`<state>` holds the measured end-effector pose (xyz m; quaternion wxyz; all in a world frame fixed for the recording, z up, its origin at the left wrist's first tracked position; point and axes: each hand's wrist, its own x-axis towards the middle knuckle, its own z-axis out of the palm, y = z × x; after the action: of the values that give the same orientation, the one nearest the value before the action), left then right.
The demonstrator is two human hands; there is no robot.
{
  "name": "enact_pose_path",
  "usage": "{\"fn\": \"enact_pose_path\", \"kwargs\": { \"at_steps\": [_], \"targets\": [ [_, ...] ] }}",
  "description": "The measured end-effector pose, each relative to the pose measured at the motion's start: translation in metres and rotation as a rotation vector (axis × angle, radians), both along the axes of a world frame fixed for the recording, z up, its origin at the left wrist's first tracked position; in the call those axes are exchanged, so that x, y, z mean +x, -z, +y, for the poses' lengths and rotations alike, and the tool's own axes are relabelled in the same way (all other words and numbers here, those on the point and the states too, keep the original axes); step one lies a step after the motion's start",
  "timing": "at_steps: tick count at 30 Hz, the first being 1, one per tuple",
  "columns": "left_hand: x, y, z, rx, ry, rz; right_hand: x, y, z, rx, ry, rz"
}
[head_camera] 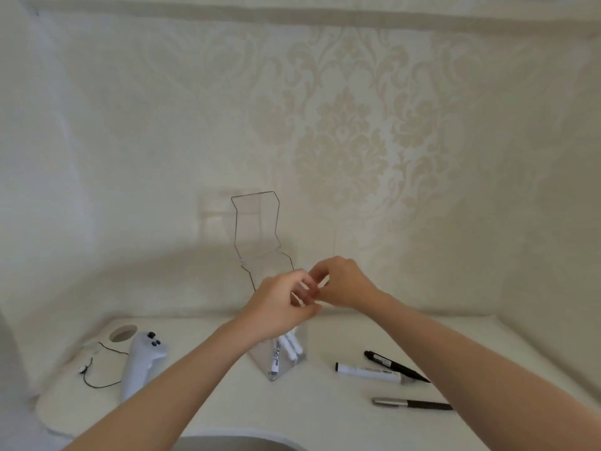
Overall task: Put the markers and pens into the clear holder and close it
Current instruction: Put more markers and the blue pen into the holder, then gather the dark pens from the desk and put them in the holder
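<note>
The clear holder [276, 369] stands upright on the white table, its hinged lid [257, 222] swung up and open. Several white markers [287, 348] stand inside it. My left hand [279, 304] is curled around the holder's top, hiding the opening. Just right of it, my right hand [341, 281] has its fingertips pinched against my left fingers; what it pinches is hidden. To the right, a white marker with a black cap [367, 372], a black marker [395, 366] and a dark pen with a silver cap [411, 403] lie on the table.
A white game controller [143, 362] with a thin dark cord [97, 384] lies at the left, beside a round hole [123, 333] in the table. A patterned wall rises close behind the holder. The table's front edge curves in at the bottom.
</note>
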<state>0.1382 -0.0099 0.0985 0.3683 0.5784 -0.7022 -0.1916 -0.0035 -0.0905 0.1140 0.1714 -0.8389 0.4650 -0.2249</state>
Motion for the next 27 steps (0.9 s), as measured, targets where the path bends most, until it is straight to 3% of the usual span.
{"fn": "enact_pose_path", "kwargs": {
  "at_steps": [4,8,10,17,21,27],
  "targets": [
    [-0.050,0.030,-0.014,0.081,0.128,0.029,-0.102,0.020,-0.004,0.061,0.130,0.016],
    [-0.105,0.077,-0.034,0.309,0.308,-0.424,-0.187,0.072,0.001,0.209,0.224,0.149],
    [-0.124,0.096,-0.037,0.330,0.321,-0.581,-0.208,0.091,0.008,0.277,0.225,0.152],
    [-0.145,0.115,-0.043,0.204,0.323,-0.585,-0.190,0.119,-0.001,0.284,0.177,0.071],
    [-0.141,0.115,-0.040,0.161,0.389,-0.643,-0.168,0.122,-0.008,0.241,0.126,0.121],
    [-0.120,0.111,-0.038,0.236,0.402,-0.764,-0.165,0.123,-0.002,0.232,0.092,0.137]
  ]
}}
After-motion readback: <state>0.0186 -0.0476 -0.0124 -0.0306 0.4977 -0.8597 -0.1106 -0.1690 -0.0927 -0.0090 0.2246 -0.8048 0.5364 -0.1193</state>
